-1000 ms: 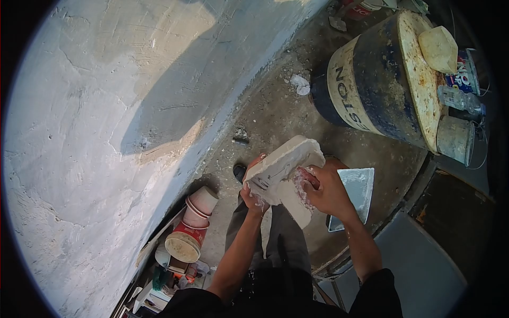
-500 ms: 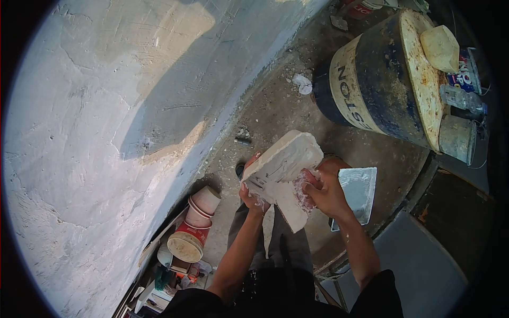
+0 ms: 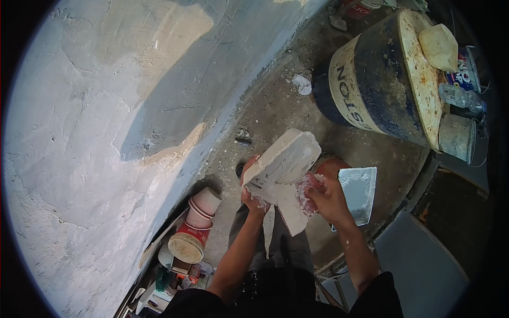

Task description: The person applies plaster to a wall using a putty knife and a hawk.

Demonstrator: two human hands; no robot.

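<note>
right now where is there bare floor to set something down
Barest is the floor between the white-edged container and the drum. The strip between drum and wall is open but littered with debris. Crowded: the drum's lid by the bottle, and beside the stacked buckets.

The large pale plaster wall (image 3: 69,106) filling the left of the frame looks matt, trowel-scored and rough in patches. At centre, the off-white, angular, trough-like piece (image 3: 286,159) has a chalky, matt inner face with uneven, crusted edges; its base material cannot be told. Lumpy white paste coats the person's right hand (image 3: 327,196). The grey rectangular tray (image 3: 358,192) right of centre is smeared white. At upper right, the dark-blue metal drum with a cream band (image 3: 384,74) is scuffed, its pale top rust-blotched; the clear plastic bottle (image 3: 461,97) there is glossy. The grey trousers (image 3: 289,244) are matt cloth.
</note>
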